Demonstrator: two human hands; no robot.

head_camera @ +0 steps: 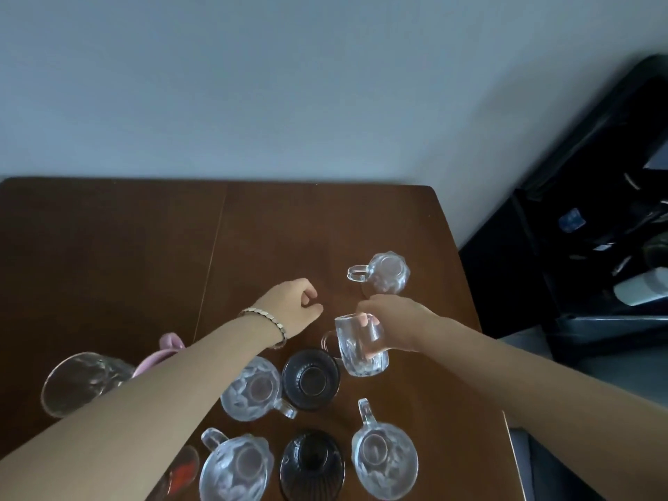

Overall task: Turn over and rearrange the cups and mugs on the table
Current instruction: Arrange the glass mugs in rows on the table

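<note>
Your right grip (388, 321) is closed on a clear glass mug (359, 344), fingers wrapped over its upper end. The mug is faceted, transparent, tilted, with its handle pointing toward your left arm; whether it is clear of the counter (144, 247) cannot be told. Your left grip (292, 305) holds nothing: the fingers are loosely curled, thumb near forefinger, a bracelet (265, 321) at the wrist.

Just beyond your right grip an inverted clear mug (385, 273) stands base up, handle toward the left. Just nearer than the held mug sits a dark ribbed cup (311, 378), touching or almost touching a clear mug (253, 390) under your left forearm. Nearer still: another clear mug (235, 468), a second dark cup (311, 464) and a third clear mug (384, 457). Left of your left forearm stand a large clear glass (81, 383) and a pink cup (164, 350), partly hidden.
</note>
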